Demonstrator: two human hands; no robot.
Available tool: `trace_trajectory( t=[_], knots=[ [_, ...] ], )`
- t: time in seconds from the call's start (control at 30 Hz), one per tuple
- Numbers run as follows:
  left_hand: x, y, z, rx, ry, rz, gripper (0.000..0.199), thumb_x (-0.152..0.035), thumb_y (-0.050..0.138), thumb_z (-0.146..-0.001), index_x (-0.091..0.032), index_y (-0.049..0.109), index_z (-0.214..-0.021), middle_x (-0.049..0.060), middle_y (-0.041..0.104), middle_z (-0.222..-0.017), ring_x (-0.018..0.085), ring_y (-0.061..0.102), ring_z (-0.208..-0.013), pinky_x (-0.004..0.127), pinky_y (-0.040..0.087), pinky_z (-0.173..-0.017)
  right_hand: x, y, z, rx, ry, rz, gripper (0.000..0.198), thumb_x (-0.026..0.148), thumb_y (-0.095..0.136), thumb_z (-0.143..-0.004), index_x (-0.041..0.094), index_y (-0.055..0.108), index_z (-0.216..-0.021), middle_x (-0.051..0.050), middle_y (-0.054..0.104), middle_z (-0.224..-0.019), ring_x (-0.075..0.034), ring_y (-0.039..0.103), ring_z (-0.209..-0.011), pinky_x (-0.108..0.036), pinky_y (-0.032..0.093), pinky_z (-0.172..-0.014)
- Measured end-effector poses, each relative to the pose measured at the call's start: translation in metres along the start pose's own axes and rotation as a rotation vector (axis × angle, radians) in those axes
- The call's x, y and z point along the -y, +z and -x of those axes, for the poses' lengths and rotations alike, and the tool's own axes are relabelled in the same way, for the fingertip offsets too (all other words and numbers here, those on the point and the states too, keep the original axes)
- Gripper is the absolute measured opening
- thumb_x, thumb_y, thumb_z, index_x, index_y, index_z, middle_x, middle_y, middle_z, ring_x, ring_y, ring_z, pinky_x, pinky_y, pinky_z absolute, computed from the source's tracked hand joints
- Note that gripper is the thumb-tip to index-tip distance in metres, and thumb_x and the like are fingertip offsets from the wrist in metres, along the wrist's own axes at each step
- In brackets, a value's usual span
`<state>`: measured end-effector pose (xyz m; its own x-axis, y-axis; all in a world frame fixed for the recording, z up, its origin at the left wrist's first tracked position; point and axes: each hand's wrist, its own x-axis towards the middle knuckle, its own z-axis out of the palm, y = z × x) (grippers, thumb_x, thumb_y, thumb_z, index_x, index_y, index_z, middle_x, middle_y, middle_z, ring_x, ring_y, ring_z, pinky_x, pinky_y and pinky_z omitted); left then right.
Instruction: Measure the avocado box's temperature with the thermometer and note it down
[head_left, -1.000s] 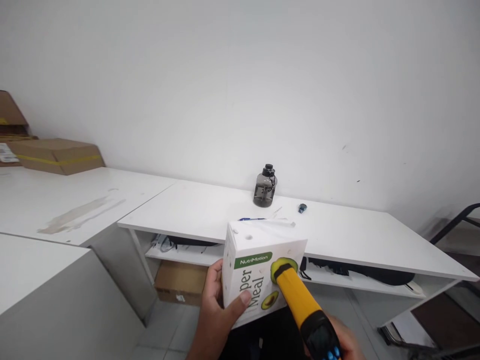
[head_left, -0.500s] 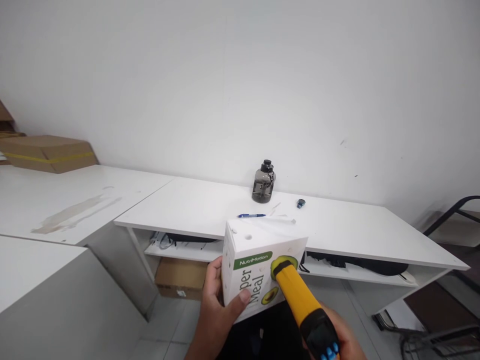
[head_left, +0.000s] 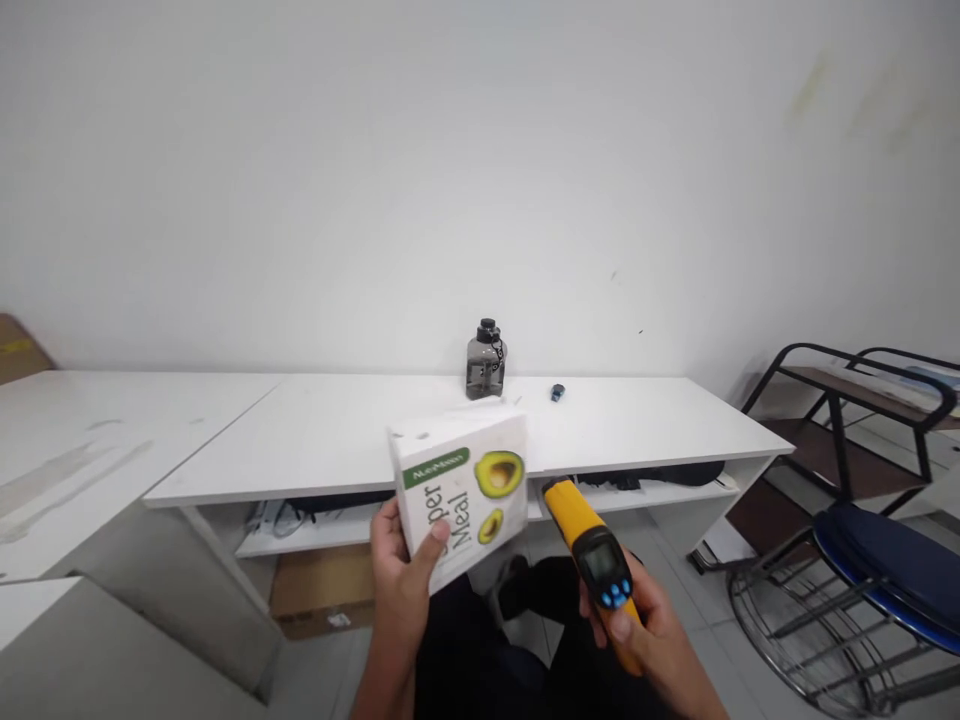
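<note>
My left hand (head_left: 409, 570) grips a white carton (head_left: 442, 470) by its lower left side, the thumb pressed on the printed front. Green lettering and avocado pictures face me, somewhat blurred. In my right hand (head_left: 645, 620) is a yellow and black infrared thermometer (head_left: 592, 545), held by its handle. Its small screen and blue buttons face up towards me. The nose of the thermometer points forward, just right of the carton and apart from it. Both things are held above my lap, in front of the desk.
A white desk (head_left: 315, 430) runs along the wall, bearing a dark water bottle (head_left: 486, 362) and a small blue object (head_left: 557, 392). Beneath it sits a cardboard box (head_left: 322, 590). To the right are a blue-seated chair (head_left: 885, 560) and a black-framed rack (head_left: 847, 390).
The thermometer has drawn away from the carton's front and tilted so its screen shows. The carton has shifted left in view. My view has swung right, bringing in the chair and more of the rack.
</note>
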<state>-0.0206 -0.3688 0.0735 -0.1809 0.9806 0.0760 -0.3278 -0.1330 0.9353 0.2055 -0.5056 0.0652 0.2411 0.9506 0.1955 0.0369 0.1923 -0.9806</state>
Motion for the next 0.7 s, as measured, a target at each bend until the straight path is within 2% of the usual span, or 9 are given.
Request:
trace_trajectory(
  t=[0.07,0.2,0.27,0.33,0.4,0.5,0.6,0.7],
  knots=[
    [0.002,-0.004,-0.034,-0.089,0.087,-0.041,0.063,-0.048,0.079,-0.064,-0.022,0.047,-0.112,0.008,0.066,-0.109,0.023,0.067,-0.094,0.036,0.058,-0.076,-0.007,0.005,-0.013,-0.074,0.050,-0.016,0.076,0.061,0.069,-0.076,0.024,0.048,-0.139,-0.004,0.067,-0.082,-0.015,0.056,-0.058,-0.028,0.050,-0.056],
    [0.009,-0.009,-0.126,-0.153,0.294,-0.263,0.067,-0.046,0.079,-0.065,-0.023,0.040,-0.114,0.009,0.060,-0.117,0.024,0.063,-0.106,0.042,0.055,-0.088,-0.034,0.008,-0.043,-0.381,0.131,0.079,0.089,0.062,0.074,-0.071,0.023,0.039,-0.143,-0.002,0.067,-0.084,-0.016,0.059,-0.061,-0.031,0.052,-0.064],
    [0.018,-0.012,-0.169,-0.198,0.325,-0.423,0.069,-0.049,0.077,-0.066,-0.021,0.039,-0.116,0.011,0.058,-0.119,0.026,0.060,-0.111,0.045,0.052,-0.093,-0.052,0.005,-0.052,-0.529,0.139,0.105,0.094,0.066,0.074,-0.066,0.021,0.039,-0.141,-0.001,0.066,-0.083,-0.018,0.061,-0.062,-0.032,0.052,-0.064],
    [0.030,-0.016,-0.202,-0.268,0.283,-0.608,0.070,-0.051,0.076,-0.066,-0.020,0.039,-0.116,0.013,0.058,-0.120,0.029,0.057,-0.116,0.051,0.044,-0.102,-0.068,0.002,-0.056,-0.655,0.148,0.102,0.098,0.068,0.074,-0.063,0.021,0.036,-0.141,-0.002,0.066,-0.086,-0.019,0.063,-0.065,-0.032,0.051,-0.064],
    [0.045,-0.019,-0.221,-0.269,0.264,-0.731,0.070,-0.054,0.072,-0.070,-0.019,0.038,-0.119,0.015,0.056,-0.125,0.032,0.053,-0.123,0.055,0.033,-0.111,-0.080,-0.003,-0.055,-0.738,0.179,0.100,0.102,0.069,0.074,-0.062,0.021,0.033,-0.143,-0.002,0.066,-0.088,-0.021,0.065,-0.069,-0.031,0.051,-0.062],
    [0.064,-0.023,-0.232,-0.251,0.244,-0.802,0.074,-0.057,0.067,-0.074,-0.018,0.033,-0.126,0.019,0.051,-0.134,0.033,0.047,-0.131,0.055,0.025,-0.115,-0.087,-0.012,-0.051,-0.775,0.224,0.191,0.100,0.068,0.073,-0.062,0.019,0.037,-0.142,-0.003,0.065,-0.087,-0.024,0.066,-0.076,-0.032,0.051,-0.063],
    [0.073,-0.025,-0.236,-0.193,0.158,-0.828,0.080,-0.059,0.068,-0.072,-0.019,0.029,-0.129,0.019,0.052,-0.136,0.034,0.047,-0.132,0.052,0.029,-0.114,-0.088,-0.021,-0.057,-0.732,0.248,0.360,0.091,0.068,0.070,-0.066,0.018,0.045,-0.139,-0.007,0.068,-0.096,-0.026,0.066,-0.080,-0.034,0.050,-0.068],
    [0.073,-0.026,-0.238,-0.138,0.086,-0.845,0.080,-0.058,0.069,-0.071,-0.019,0.030,-0.128,0.018,0.055,-0.135,0.034,0.051,-0.128,0.049,0.037,-0.109,-0.089,-0.024,-0.087,-0.634,0.200,0.531,0.085,0.066,0.065,-0.070,0.017,0.052,-0.138,-0.013,0.068,-0.117,-0.030,0.065,-0.096,-0.037,0.049,-0.080]
  ],
)
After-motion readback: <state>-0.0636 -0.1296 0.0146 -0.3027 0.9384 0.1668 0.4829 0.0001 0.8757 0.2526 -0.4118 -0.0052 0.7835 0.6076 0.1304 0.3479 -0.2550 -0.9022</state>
